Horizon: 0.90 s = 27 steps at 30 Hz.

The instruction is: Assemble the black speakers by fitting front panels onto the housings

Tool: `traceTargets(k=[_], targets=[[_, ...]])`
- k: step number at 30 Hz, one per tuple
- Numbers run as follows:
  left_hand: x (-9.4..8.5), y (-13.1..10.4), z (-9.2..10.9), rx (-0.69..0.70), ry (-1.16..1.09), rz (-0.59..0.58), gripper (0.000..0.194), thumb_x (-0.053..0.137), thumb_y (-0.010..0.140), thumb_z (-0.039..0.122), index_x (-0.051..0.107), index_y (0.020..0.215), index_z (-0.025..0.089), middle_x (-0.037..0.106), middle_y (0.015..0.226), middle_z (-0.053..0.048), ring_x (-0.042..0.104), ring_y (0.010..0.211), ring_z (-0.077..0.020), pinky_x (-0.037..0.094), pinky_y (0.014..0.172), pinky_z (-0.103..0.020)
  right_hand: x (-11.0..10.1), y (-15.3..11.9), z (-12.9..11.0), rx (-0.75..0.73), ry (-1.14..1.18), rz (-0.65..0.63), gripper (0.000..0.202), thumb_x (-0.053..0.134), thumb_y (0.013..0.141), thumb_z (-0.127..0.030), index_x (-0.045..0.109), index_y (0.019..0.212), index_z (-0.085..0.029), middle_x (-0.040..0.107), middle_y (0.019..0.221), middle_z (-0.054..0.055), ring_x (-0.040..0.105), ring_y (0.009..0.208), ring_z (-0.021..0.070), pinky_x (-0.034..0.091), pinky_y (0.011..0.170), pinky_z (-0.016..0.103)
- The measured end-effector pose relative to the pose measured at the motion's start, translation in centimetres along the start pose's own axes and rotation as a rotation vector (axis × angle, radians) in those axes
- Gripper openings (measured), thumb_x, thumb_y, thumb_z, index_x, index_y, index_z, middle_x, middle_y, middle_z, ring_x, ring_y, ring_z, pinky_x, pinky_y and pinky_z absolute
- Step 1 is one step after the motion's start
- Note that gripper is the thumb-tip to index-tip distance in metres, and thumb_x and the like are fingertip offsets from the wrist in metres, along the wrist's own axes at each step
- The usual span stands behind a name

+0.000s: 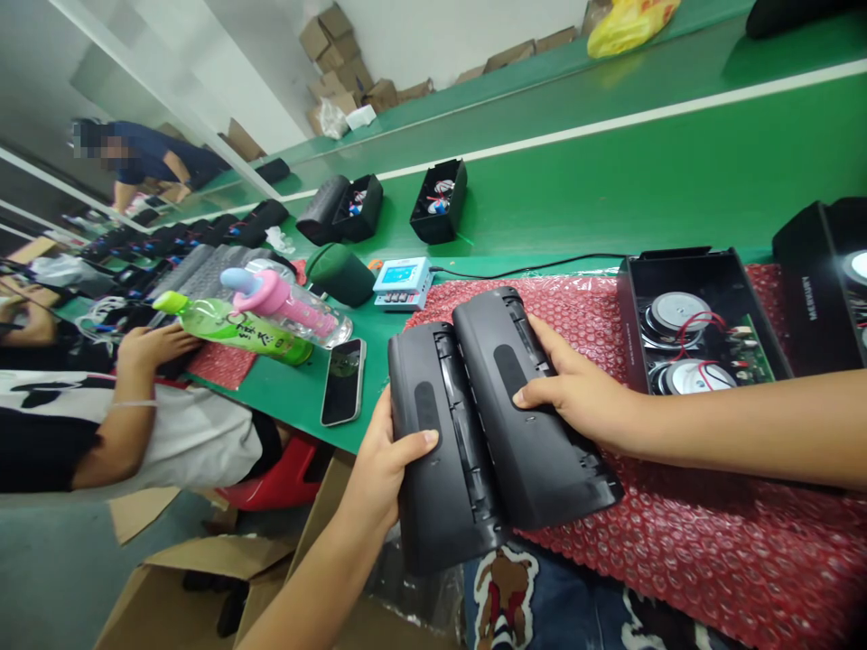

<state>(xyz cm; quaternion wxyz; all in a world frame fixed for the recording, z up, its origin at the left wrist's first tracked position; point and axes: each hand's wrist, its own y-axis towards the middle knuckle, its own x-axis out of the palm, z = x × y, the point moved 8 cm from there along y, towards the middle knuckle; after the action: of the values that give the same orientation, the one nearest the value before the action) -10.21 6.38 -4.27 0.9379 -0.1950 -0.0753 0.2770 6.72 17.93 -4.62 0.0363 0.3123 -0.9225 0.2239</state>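
Observation:
My left hand (386, 451) is closed on the edge of one black plastic speaker shell (424, 487), thumb lying over its face. A second black speaker shell (535, 460) is gripped by my right hand (575, 388), its thumb near the dark oval patch. Both shells are held tilted, side by side over the table's front edge, and their long edges appear to touch. Red bubble wrap (691, 542) lies beneath and to the right. On it sits an open black speaker box (633, 316) with two round drivers, red wires and a green circuit board.
Left of the shells are a phone (342, 384), a green bottle (237, 329), a pink-topped bottle (291, 307) and a small light-blue meter (402, 284). Black housings (439, 203) stand on the green table (610, 181). A co-worker (128, 433) sits at left; a cardboard box (196, 578) is below.

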Motion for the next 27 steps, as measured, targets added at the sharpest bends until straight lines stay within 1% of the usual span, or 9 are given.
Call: traceTargets(k=[4, 10, 12, 17, 20, 27], targets=[[-0.01, -0.09, 0.01, -0.001, 0.005, 0.0, 0.077, 0.074, 0.057, 0.019, 0.047, 0.129, 0.022, 0.064, 0.106, -0.006, 0.064, 0.084, -0.0216, 0.054, 0.066, -0.03, 0.03, 0.04, -0.06, -0.013, -0.002, -0.005, 0.096, 0.061, 0.057, -0.014, 0.024, 0.144, -0.031, 0.055, 0.126, 0.001, 0.058, 0.092, 0.0202, 0.049, 0.076, 0.032], [-0.02, 0.0, -0.13, -0.002, 0.002, -0.002, 0.075, 0.074, 0.057, 0.019, 0.048, 0.127, 0.022, 0.065, 0.102, -0.006, 0.064, 0.08, -0.0214, 0.055, 0.065, -0.03, 0.04, 0.1, -0.12, -0.032, -0.006, -0.009, 0.093, 0.06, 0.057, -0.013, 0.027, 0.142, -0.03, 0.057, 0.123, 0.002, 0.058, 0.09, 0.0198, 0.049, 0.074, 0.031], [0.01, 0.02, -0.16, -0.003, 0.0, -0.001, 0.074, 0.074, 0.057, 0.019, 0.048, 0.126, 0.022, 0.065, 0.102, -0.006, 0.064, 0.081, -0.0215, 0.055, 0.066, -0.03, 0.07, 0.1, -0.16, -0.031, -0.002, -0.01, 0.093, 0.061, 0.057, -0.013, 0.027, 0.142, -0.03, 0.057, 0.122, 0.002, 0.058, 0.091, 0.0202, 0.049, 0.074, 0.031], [0.06, -0.08, -0.09, -0.009, -0.017, 0.003, 0.078, 0.074, 0.057, 0.019, 0.047, 0.13, 0.024, 0.065, 0.105, -0.006, 0.065, 0.084, -0.0221, 0.055, 0.067, -0.03, 0.0, 0.07, -0.2, -0.026, -0.012, 0.009, 0.097, 0.061, 0.055, -0.014, 0.024, 0.144, -0.029, 0.054, 0.127, 0.003, 0.056, 0.097, 0.0222, 0.048, 0.081, 0.034], [-0.03, -0.12, -0.1, -0.015, -0.018, 0.013, 0.08, 0.075, 0.055, 0.019, 0.047, 0.13, 0.024, 0.066, 0.104, -0.005, 0.066, 0.082, -0.0224, 0.055, 0.067, -0.031, -0.03, 0.08, -0.15, -0.025, -0.008, 0.014, 0.099, 0.061, 0.055, -0.015, 0.022, 0.145, -0.029, 0.053, 0.128, 0.003, 0.056, 0.098, 0.0226, 0.048, 0.08, 0.035], [-0.01, 0.01, -0.23, -0.013, -0.022, -0.003, 0.081, 0.076, 0.055, 0.019, 0.047, 0.13, 0.024, 0.066, 0.105, -0.006, 0.066, 0.083, -0.0226, 0.055, 0.069, -0.032, -0.07, 0.18, -0.04, -0.026, -0.002, 0.004, 0.099, 0.062, 0.055, -0.014, 0.023, 0.145, -0.029, 0.053, 0.129, 0.003, 0.056, 0.1, 0.0228, 0.048, 0.082, 0.035]])
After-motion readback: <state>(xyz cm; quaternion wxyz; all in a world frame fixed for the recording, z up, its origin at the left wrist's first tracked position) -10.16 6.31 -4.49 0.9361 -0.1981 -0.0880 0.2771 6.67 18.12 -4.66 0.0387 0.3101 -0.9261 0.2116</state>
